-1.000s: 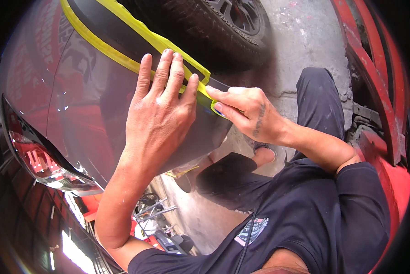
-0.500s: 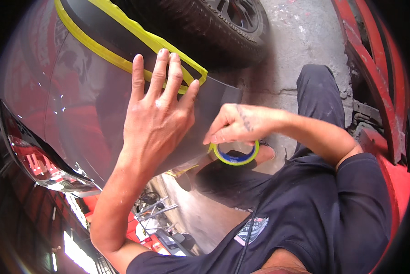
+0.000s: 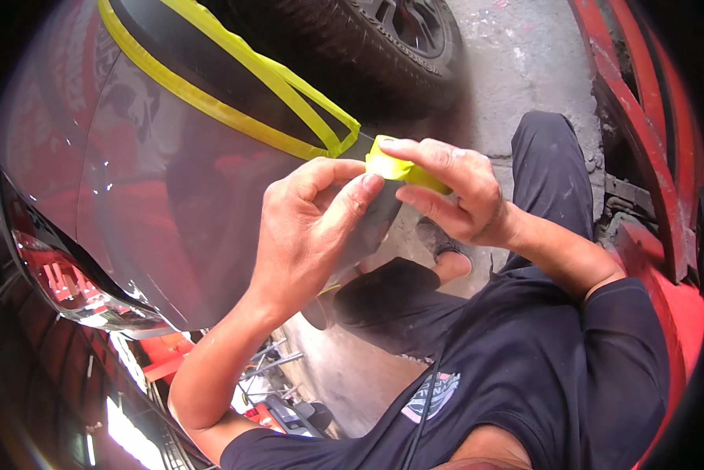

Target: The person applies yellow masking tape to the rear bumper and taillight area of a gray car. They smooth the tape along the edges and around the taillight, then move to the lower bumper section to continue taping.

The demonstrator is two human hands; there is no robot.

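My right hand (image 3: 468, 194) holds a roll of yellow masking tape (image 3: 391, 166) between thumb and fingers, its outer face turned toward me. On the roll's left edge, my left hand (image 3: 295, 227) has thumb and forefinger closed in a pinch at the tape; whether a loose end lies between them is hard to see. Both hands are just off the corner of a grey car body panel (image 3: 160, 211). Strips of yellow tape (image 3: 211, 102) border the dark wheel-arch trim (image 3: 218, 78), meeting at a point just beyond my left hand.
Past the trim stands a black tyre (image 3: 344, 59) on the concrete floor (image 3: 508, 63). Red metal framework (image 3: 642, 117) rises on the right. A tail light (image 3: 70, 282) curves along the car's left side. My bent knee (image 3: 551, 164) is beside the work.
My left hand has come off the taped trim and down to the roll, pinching at its edge. The right hand has raised and turned the roll toward the panel corner.
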